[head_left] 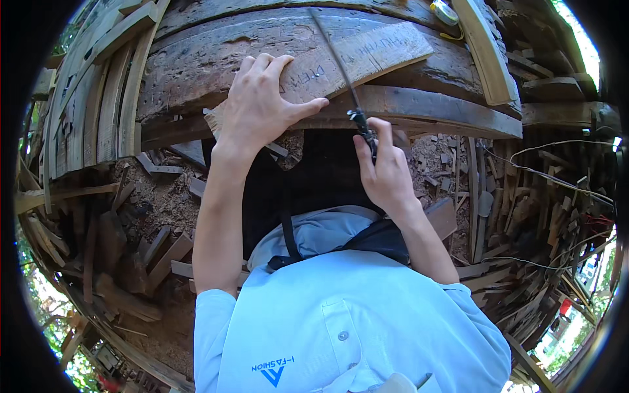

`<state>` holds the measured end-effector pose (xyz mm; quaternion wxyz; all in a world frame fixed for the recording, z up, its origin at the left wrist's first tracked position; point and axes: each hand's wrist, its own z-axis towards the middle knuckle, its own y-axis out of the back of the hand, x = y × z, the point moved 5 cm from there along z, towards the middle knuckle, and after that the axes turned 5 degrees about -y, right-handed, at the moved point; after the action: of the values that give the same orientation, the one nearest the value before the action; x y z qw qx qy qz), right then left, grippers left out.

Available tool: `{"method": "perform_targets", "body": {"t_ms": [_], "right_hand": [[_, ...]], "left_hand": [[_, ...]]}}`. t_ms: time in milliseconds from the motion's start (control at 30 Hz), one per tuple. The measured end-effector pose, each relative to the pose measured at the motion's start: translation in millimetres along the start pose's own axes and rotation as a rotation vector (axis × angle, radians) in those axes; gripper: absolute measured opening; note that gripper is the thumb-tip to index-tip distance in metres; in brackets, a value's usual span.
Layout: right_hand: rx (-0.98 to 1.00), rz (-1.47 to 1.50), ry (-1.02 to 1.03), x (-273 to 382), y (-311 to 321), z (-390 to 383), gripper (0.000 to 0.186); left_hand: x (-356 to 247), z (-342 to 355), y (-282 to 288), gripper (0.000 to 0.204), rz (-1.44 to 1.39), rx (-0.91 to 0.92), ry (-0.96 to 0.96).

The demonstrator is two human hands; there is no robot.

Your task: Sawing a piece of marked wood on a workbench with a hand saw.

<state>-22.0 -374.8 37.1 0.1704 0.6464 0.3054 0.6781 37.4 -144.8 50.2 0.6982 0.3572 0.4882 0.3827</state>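
Observation:
A light wooden board [386,56] with handwriting on it lies slanted across the thick workbench planks [190,78]. My left hand [259,98] presses on the board's left part, fingers spread and thumb stretched to the right. In my right hand [386,160], close to the bench's front edge, is the black handle of a hand saw [337,57]. Its thin dark blade points away from me and crosses the board to the right of my left thumb. The blade shows nearly edge-on, so I cannot tell how deep it sits in the wood.
A yellow tape measure [445,12] lies at the far right of the bench, near a loose plank [485,56]. Upright boards [111,111] stand at the left. Sawdust and offcuts [170,196] cover the ground, and scrap wood [557,229] is piled at the right.

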Motion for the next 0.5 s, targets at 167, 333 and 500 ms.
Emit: {"method": "perform_targets", "body": {"t_ms": [167,333,500], "right_hand": [[-0.001,-0.127,0.077,-8,-16,4,0.018],[-0.019,-0.180,0.112,-6,-20,5,0.018],[-0.016,-0.168,0.116,-6,-19,5,0.017]], "left_hand": [[1,0,-2,0.095,0.019,0.021,0.012],[-1,1,-1,0.097,0.014,0.050,0.032],[2,1,-3,0.098,0.018,0.057,0.018]]}}
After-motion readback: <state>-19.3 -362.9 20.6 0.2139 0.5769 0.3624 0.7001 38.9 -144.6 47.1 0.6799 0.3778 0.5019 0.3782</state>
